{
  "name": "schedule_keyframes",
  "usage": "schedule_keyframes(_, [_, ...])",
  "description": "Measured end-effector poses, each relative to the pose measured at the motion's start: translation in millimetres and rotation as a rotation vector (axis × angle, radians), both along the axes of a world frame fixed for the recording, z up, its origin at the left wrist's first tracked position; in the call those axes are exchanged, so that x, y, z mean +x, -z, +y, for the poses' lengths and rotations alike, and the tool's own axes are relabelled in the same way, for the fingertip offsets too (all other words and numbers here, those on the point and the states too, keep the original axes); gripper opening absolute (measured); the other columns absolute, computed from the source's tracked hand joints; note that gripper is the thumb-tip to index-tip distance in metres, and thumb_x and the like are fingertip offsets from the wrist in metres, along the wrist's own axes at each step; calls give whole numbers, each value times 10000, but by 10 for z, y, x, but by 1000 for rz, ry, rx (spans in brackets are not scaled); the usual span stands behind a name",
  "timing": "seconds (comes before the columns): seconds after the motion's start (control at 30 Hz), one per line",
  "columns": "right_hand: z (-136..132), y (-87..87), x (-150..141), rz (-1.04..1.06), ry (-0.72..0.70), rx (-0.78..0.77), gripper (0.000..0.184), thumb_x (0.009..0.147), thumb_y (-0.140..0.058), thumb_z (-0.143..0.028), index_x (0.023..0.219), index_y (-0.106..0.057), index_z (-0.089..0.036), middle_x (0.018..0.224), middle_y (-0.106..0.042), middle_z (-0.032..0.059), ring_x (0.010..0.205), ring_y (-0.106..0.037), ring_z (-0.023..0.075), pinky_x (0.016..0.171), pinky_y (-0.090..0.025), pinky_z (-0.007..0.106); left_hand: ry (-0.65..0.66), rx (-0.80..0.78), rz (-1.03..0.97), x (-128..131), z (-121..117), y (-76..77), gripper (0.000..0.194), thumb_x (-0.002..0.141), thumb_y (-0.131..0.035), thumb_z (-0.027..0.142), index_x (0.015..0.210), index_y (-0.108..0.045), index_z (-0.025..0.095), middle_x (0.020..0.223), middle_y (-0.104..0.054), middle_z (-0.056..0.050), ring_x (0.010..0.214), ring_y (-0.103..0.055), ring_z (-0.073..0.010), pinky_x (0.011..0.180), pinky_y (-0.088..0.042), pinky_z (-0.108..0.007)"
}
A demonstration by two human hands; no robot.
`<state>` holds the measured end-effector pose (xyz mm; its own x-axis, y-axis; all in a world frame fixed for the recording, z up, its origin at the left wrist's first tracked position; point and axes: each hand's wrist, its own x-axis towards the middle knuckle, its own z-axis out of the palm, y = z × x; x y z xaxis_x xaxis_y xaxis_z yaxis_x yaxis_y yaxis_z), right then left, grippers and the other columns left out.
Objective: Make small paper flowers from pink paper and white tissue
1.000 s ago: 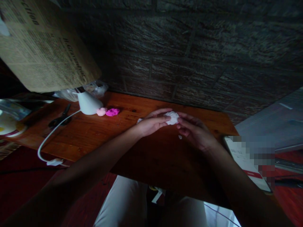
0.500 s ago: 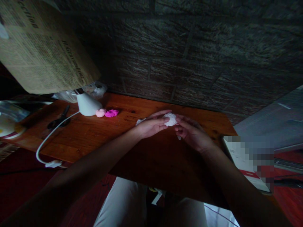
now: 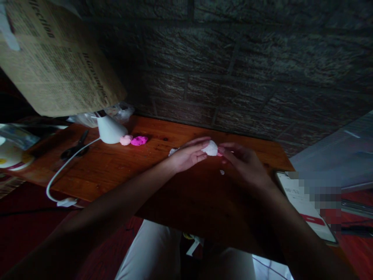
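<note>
A white lump of what looks like soft modelling clay (image 3: 210, 148) sits in my left hand (image 3: 189, 156), held by the fingers and thumb above the wooden table. My right hand (image 3: 246, 161) is closed in a pinch at the lump's right side. At those fingertips a small pink piece (image 3: 220, 152) shows, against or just beside the white clay; whether it is joined to it I cannot tell. Behind my left wrist lies another white bit (image 3: 172, 151), partly covered. A tiny white crumb (image 3: 222, 172) is below my right fingers.
A pale pink lump (image 3: 126, 140) and a magenta lump (image 3: 139, 140) lie by the white lamp base (image 3: 110, 130). Dark scissors (image 3: 75, 149) and the lamp's cord (image 3: 55, 177) are at left. A phone (image 3: 305, 208) stands at the right edge. A brick wall (image 3: 204, 70) rises behind.
My right fingers have drawn slightly right and down from the white lump, and the pink piece has come into view. The crumb shows more fully. The view has shifted slightly.
</note>
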<state>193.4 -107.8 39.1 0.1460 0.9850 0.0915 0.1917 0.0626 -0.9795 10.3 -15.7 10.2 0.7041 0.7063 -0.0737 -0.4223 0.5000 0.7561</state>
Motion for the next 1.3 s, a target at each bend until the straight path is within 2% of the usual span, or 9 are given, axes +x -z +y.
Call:
schedule_keyframes(0.07, [-20, -18, 76, -234, -77, 44, 315, 788, -779, -509, 952, -773, -241, 977, -770, 59, 791, -686, 196, 677, -528, 320, -14, -35, 10, -5, 6, -12, 264, 789, -798, 187, 1049, -754, 202, 954, -744, -22, 800, -666, -84, 750, -493, -206])
schedule_keyframes(0.2, [-36, 35, 169, -581, -223, -60, 199, 776, -781, -403, 904, -778, -250, 885, -788, 45, 745, -702, 217, 673, -510, 340, -28, -91, 4, 1, 5, -35, 220, 787, -797, 174, 1003, -767, 201, 905, -746, -7, 713, -634, -64, 693, -479, -192])
schedule_keyframes(0.33, [-19, 108, 208, -682, -295, -89, 63, 768, -727, -281, 801, -765, -243, 808, -785, 40, 707, -701, 217, 647, -498, 328, 5, -128, -37, 1, 18, -39, 192, 807, -766, 176, 999, -767, 193, 917, -759, -33, 810, -674, -111, 763, -506, -225])
schedule_keyframes(0.53, [-34, 62, 227, -594, -334, -101, 74, 758, -703, -262, 774, -774, -250, 746, -773, 27, 657, -689, 196, 603, -502, 307, 54, -120, -50, -20, 44, -19, 137, 842, -713, 184, 968, -765, 192, 946, -759, -41, 868, -679, -135, 855, -508, -271])
schedule_keyframes(0.67, [-60, -28, 185, -260, -325, -196, 205, 799, -725, -391, 925, -782, -241, 733, -763, 33, 647, -694, 186, 577, -526, 297, 49, -21, -67, -17, 19, -24, 229, 808, -747, 162, 1034, -754, 197, 1000, -752, -37, 930, -680, -136, 922, -487, -284])
schedule_keyframes(0.8, [-60, -114, 151, -78, -234, -106, 233, 729, -824, -413, 880, -804, -236, 859, -774, 48, 716, -671, 169, 631, -537, 294, 34, 72, -94, -1, -7, -28, 402, 687, -799, 54, 1059, -741, 198, 1028, -749, -24, 952, -684, -126, 958, -477, -285])
schedule_keyframes(0.93, [-56, -158, 119, -16, -146, -8, 263, 705, -861, -391, 927, -815, -257, 1002, -778, 48, 786, -660, 175, 677, -541, 304, -29, 133, -60, 27, -1, 17, 460, 651, -856, 103, 1085, -734, 200, 1040, -750, -32, 947, -697, -141, 935, -496, -304])
schedule_keyframes(1.13, [-65, -140, 52, -9, -68, 13, 263, 727, -848, -429, 932, -817, -267, 946, -795, 45, 811, -683, 193, 722, -556, 326, -162, 318, 55, 54, 1, 76, 476, 662, -885, 203, 1109, -725, 188, 994, -768, -53, 869, -699, -154, 865, -512, -327])
schedule_keyframes(1.3, [-40, -79, -11, 36, -49, 56, 307, 676, -881, -439, 898, -807, -240, 908, -798, 45, 771, -703, 190, 741, -584, 343, -199, 396, 88, 53, -22, 63, 476, 682, -879, 247, 1126, -719, 177, 1010, -780, -69, 881, -710, -169, 886, -530, -351])
